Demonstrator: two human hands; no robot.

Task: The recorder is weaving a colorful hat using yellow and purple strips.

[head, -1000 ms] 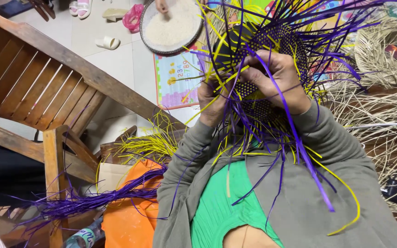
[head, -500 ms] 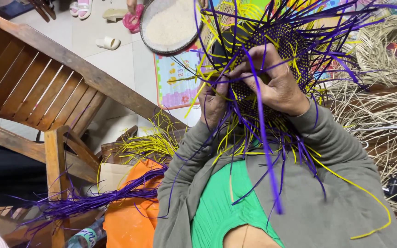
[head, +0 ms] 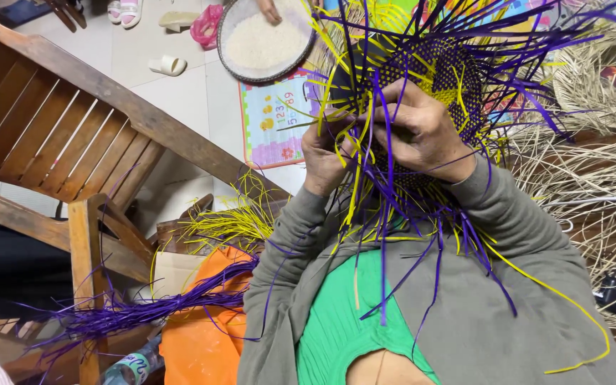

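Hands close together at a half-woven purple-and-yellow basket (head: 433,71) held at chest height, left hand (head: 326,157) pinching yellow strips (head: 351,192), right hand (head: 425,128) gripping purple strands (head: 386,214) — fingers curled tight — wooden chair (head: 73,142) at left, tray of rice (head: 265,39) beyond

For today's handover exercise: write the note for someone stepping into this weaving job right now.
Left hand: fingers pinching yellow and purple strips at the woven piece's edge.
Right hand: pressed flat on the weave, holding it.
Spare purple strips and yellow strips lie lower left, by the wooden chair.
Done: a dense woven centre.
Left: many loose strip ends sticking out all round.
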